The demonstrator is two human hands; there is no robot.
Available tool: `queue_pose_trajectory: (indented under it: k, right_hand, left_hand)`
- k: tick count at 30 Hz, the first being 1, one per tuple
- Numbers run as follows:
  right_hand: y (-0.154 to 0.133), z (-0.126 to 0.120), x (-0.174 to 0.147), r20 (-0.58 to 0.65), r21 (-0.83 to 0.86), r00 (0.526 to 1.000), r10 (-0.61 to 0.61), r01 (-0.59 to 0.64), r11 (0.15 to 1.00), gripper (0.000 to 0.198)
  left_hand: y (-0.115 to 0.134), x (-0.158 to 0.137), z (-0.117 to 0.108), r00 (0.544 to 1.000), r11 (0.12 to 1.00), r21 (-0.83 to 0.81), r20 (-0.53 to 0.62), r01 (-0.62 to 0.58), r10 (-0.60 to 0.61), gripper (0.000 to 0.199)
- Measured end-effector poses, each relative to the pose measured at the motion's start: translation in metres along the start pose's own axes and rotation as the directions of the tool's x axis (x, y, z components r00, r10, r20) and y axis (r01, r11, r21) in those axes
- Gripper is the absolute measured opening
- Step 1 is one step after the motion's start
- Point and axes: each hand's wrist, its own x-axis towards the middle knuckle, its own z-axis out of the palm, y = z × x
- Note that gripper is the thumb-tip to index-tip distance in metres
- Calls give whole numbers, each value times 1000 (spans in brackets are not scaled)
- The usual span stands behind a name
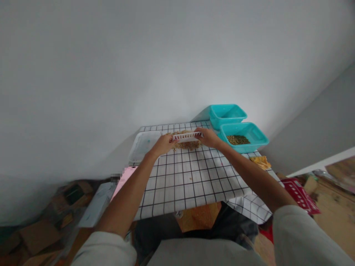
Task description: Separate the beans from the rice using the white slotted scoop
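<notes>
Both left hand (164, 143) and right hand (206, 137) pinch a slotted tray (187, 140) by its ends. Likely light and stiff, it suits this hold.

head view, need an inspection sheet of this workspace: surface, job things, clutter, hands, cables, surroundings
Surface: grid-patterned cloth over the table, overhanging at the near right corner
Job's things: white slotted tray, held over loose grains; front teal bin with grains inside; back teal bin, contents not visible; shallow whitish tray at left
Clutter: yellow cloth at right; pink item by the left edge
Hands: left hand and right hand grip opposite ends of the slotted tray
Cables: nothing seen
Surroundings: plain wall behind; cardboard boxes lower left; red patterned item at right
</notes>
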Motion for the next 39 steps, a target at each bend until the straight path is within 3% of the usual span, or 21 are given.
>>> queue_pose_trajectory:
  k: [16,31,39]
  right_hand:
    - [-11,-5,-24,-28,46,1000,10,-9,999,22]
    - [-17,-40,14,-205,81,978,45,-29,996,30]
    - [-3,-15,10,-104,96,995,-7,17,995,26]
  left_hand:
    - [7,-17,0,1000,998,63,3,-6,5,29]
    - [27,32,-32,998,997,-26,-7,-67,67,37]
    - [15,22,-15,999,999,35,5,-36,36,30]
